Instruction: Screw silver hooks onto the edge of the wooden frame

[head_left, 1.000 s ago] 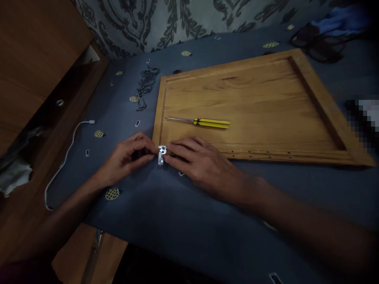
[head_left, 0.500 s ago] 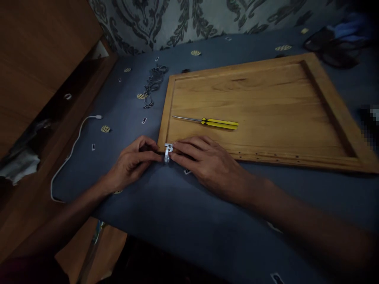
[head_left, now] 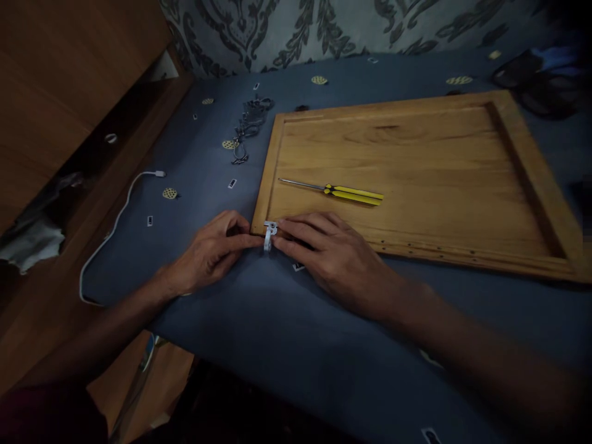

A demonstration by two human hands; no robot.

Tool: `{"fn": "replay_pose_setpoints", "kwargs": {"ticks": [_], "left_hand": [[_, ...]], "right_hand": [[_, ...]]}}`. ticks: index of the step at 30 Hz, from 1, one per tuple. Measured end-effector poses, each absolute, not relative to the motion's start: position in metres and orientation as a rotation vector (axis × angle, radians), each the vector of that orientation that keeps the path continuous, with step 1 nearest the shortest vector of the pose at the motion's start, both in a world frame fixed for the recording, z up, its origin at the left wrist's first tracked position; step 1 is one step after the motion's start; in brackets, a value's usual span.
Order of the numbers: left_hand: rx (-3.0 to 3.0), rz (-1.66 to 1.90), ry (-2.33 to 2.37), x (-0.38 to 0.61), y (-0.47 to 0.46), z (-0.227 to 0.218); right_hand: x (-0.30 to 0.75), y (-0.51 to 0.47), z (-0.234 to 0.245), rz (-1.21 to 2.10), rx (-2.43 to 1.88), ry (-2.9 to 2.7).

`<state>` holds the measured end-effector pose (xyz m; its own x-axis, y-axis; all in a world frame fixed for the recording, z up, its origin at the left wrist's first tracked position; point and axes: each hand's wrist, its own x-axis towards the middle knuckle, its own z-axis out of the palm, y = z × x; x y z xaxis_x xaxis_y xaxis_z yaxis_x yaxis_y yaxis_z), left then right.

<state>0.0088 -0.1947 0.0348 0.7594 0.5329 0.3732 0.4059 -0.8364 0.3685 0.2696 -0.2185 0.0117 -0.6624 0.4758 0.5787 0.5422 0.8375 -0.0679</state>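
Observation:
A small silver metal hook (head_left: 269,234) stands against the near left corner of a wooden framed panel (head_left: 430,160) lying flat on the blue cloth. My left hand (head_left: 213,250) pinches the hook from the left, fingers curled. From the right, my right hand (head_left: 326,253) presses its fingertips against the hook, resting partly on the panel's near rail. A yellow-and-black screwdriver (head_left: 345,193) lies on the panel just beyond my right hand, its shaft pointing left.
A pile of several more metal hooks (head_left: 250,126) lies left of the panel's far corner. A white cable (head_left: 115,225) runs along the cloth's left edge beside a wooden cabinet (head_left: 60,105). Dark items (head_left: 536,77) sit at the far right. Patterned wallpaper backs the table.
The view has drifted, so everything sits further right in the frame. Both hands stay on the hook at the panel's corner with little change in grip.

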Motion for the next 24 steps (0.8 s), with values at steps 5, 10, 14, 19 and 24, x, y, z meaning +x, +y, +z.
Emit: {"fn": "replay_pose_setpoints", "kwargs": {"ticks": [5,10,14,19,24], "left_hand": [[2.656,0.692,0.704,0.0088,-0.1958,0.0390],[2.644,0.663,0.651,0.0106,-0.1961,0.0413],[2.666,0.607,0.628,0.0128,-0.1951,0.0397],[2.653,0.602,0.654,0.0141,-0.1945,0.0388],[2.650,0.690,0.592,0.0141,-0.1938,0.0369]], "right_hand": [[0.2704,-0.2196,0.0129,-0.102,-0.758,-2.452],[0.2703,-0.2195,0.0146,-0.146,-0.757,-2.458],[0.2708,-0.2193,0.0156,-0.097,-0.767,-2.470],[0.2700,-0.2195,0.0154,-0.080,-0.768,-2.457],[0.2690,-0.2192,0.0139,-0.073,-0.759,-2.464]]}}
